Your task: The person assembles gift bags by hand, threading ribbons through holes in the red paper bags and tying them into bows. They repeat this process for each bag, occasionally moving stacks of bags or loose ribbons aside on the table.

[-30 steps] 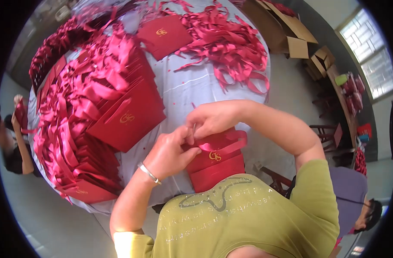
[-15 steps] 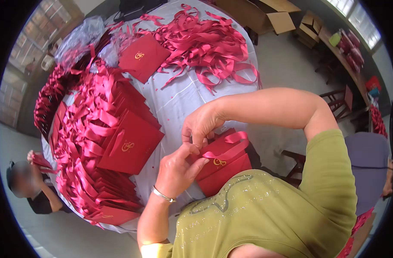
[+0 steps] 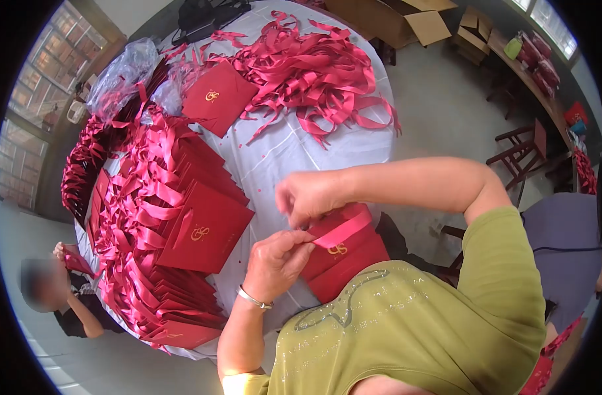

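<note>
A red gift bag (image 3: 344,268) with a gold emblem lies against my green shirt at the table's near edge. Its pink ribbon (image 3: 344,229) loops over the top of the bag. With thumb and forefinger, my left hand (image 3: 274,265) pinches the ribbon's end at the bag's left side; a silver bangle is on that wrist. Just above it, my right hand (image 3: 314,197) is curled over the bag's upper edge. Its fingers are bent together and partly blurred, so whatever is between them is hidden.
Rows of red bags with ribbons (image 3: 205,227) fill the table's left side. A loose ribbon heap (image 3: 314,72) and a single red bag (image 3: 218,99) lie at the back. Another person (image 3: 70,296) sits at the left; cardboard boxes (image 3: 429,26) and a stool (image 3: 521,151) stand right.
My right hand has moved slightly left, away from the left fingers, and is blurred. The ribbon loop now lies flatter and wider across the bag. My left hand keeps its pinch.
</note>
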{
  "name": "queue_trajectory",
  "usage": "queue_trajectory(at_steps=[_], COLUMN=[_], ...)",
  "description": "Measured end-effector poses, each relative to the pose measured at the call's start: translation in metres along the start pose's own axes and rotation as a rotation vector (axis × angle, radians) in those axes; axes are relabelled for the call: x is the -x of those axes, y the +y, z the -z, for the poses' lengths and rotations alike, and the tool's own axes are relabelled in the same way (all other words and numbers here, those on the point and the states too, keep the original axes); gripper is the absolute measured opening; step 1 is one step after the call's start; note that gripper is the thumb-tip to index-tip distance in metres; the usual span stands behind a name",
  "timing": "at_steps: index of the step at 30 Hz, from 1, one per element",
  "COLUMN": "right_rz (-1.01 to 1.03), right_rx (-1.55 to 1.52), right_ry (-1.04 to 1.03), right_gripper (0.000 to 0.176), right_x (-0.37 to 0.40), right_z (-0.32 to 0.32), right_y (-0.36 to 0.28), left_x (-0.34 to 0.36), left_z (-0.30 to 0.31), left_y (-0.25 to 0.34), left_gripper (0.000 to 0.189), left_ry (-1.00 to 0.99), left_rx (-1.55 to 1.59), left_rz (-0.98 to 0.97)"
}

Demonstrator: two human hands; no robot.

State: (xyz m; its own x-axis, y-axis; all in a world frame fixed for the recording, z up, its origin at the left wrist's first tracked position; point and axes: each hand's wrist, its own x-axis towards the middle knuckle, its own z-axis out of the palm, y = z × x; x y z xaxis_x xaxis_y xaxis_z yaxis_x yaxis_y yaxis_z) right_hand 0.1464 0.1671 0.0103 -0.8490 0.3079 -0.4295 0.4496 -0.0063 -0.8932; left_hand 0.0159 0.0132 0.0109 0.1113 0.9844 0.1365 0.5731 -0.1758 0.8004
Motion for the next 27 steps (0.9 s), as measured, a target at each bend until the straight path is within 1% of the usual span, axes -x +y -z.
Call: queue_trajectory(at_steps=[1, 2, 3, 4, 5, 6, 7, 9, 10, 12, 13, 15, 18, 19, 20, 21, 22, 24, 25, 26, 27], right_rz=[0.022, 0.044, 0.145, 0.256, 0.368, 0.351, 0.352, 0.345, 0.343, 0.350, 0.343, 0.344, 0.330, 0.276, 0.222, 0.269, 0.268, 0.237, 0.197, 0.199, 0.250], right_rx=[-0.020, -0.043, 0.001, 0.134, 0.265, 0.316, 0.326, 0.384, 0.394, 0.314, 0.294, 0.351, 0.435, 0.357, 0.278, 0.351, 0.355, 0.492, 0.515, 0.518, 0.578], right_ry=[0.081, 0.164, 0.255, 0.358, 0.458, 0.491, 0.480, 0.445, 0.436, 0.538, 0.515, 0.501, 0.522, 0.528, 0.533, 0.560, 0.554, 0.495, 0.518, 0.515, 0.554], right_gripper=[0.030, 0.027, 0.020, 0.019, 0.017, 0.015, 0.015, 0.017, 0.017, 0.019, 0.020, 0.020, 0.022, 0.022, 0.022, 0.022, 0.022, 0.018, 0.019, 0.019, 0.019], right_x=[0.000, -0.001, -0.010, -0.016, -0.019, -0.018, -0.019, -0.024, -0.026, -0.029, -0.026, -0.023, -0.017, -0.015, -0.013, -0.011, -0.009, -0.002, 0.000, -0.002, -0.006], right_z=[0.004, 0.009, 0.011, 0.016, 0.021, 0.026, 0.028, 0.031, 0.033, 0.037, 0.039, 0.040, 0.044, 0.045, 0.046, 0.045, 0.042, 0.034, 0.028, 0.025, 0.023], right_y=[-0.003, -0.005, 0.003, 0.007, 0.006, 0.002, 0.003, 0.010, 0.012, 0.009, 0.007, 0.005, 0.008, 0.009, 0.011, 0.015, 0.016, 0.014, 0.011, 0.013, 0.017], left_x=[0.001, 0.002, 0.001, 0.001, 0.001, 0.000, -0.001, 0.000, 0.000, 0.001, 0.000, 0.000, -0.002, -0.002, -0.001, -0.001, 0.000, -0.001, -0.001, -0.001, -0.001], left_z=[0.001, 0.002, 0.002, 0.000, -0.003, -0.005, -0.004, -0.002, -0.002, -0.003, -0.002, 0.000, 0.000, -0.002, -0.003, -0.004, -0.004, -0.003, -0.002, -0.002, -0.002], left_y=[0.004, 0.009, 0.011, 0.008, 0.003, 0.000, 0.000, 0.001, 0.000, -0.001, 0.000, 0.002, -0.003, -0.006, -0.008, -0.009, -0.009, -0.008, -0.007, -0.007, -0.006], left_gripper=[0.014, 0.014, 0.014, 0.014, 0.012, 0.011, 0.011, 0.012, 0.012, 0.012, 0.012, 0.013, 0.013, 0.013, 0.014, 0.014, 0.014, 0.014, 0.014, 0.013, 0.013], left_ry=[0.008, -0.027, -0.060, -0.050, -0.012, 0.028, 0.041, -0.067, -0.056, -0.055, -0.042, -0.088, -0.104, -0.094, -0.064, -0.035, -0.030, -0.038, -0.033, -0.049, -0.066], left_rx=[-0.001, -0.004, -0.003, 0.001, 0.005, 0.008, 0.012, -0.055, -0.048, -0.020, -0.017, -0.015, 0.013, 0.021, 0.035, 0.047, 0.052, 0.046, 0.047, 0.036, 0.023], left_rz=[0.006, 0.050, 0.091, 0.094, 0.002, -0.090, -0.088, 0.063, 0.065, 0.077, 0.080, 0.145, 0.155, 0.158, 0.115, 0.072, 0.075, 0.059, 0.059, 0.073, 0.087])
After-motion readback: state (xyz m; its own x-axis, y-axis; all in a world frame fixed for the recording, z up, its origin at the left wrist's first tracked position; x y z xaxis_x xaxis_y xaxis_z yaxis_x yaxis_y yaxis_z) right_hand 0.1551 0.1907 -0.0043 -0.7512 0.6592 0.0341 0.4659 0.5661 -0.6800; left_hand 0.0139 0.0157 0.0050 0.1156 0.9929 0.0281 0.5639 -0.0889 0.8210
